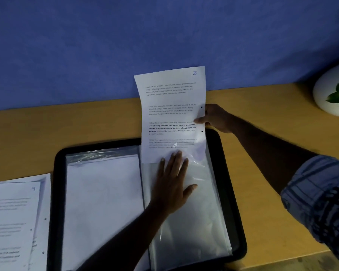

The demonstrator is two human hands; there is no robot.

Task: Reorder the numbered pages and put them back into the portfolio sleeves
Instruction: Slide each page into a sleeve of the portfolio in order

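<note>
Pinched page 3 [170, 114] by right edge in right grip [213, 118], steering bottom end into sleeve [194, 222] in right half of portfolio [57, 173]. Pressed left grip [172, 184] flat, fingers straight, on sleeve, seemingly to steady mouth.

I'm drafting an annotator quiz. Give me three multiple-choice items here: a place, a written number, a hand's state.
1. Where is the stack topped by page 9? A. left of the portfolio B. in the right sleeve C. by the plant pot
2. Which number marks the held page? A. 9 B. 3 C. 6
3. What is the left hand doing? A. pressing flat on the clear sleeve B. pinching a page C. hanging off the desk
Answers: 1 A, it lies beyond the black rim's left side; 2 B, 3 is written in its top corner; 3 A, straight fingers lie on the plastic.
</note>
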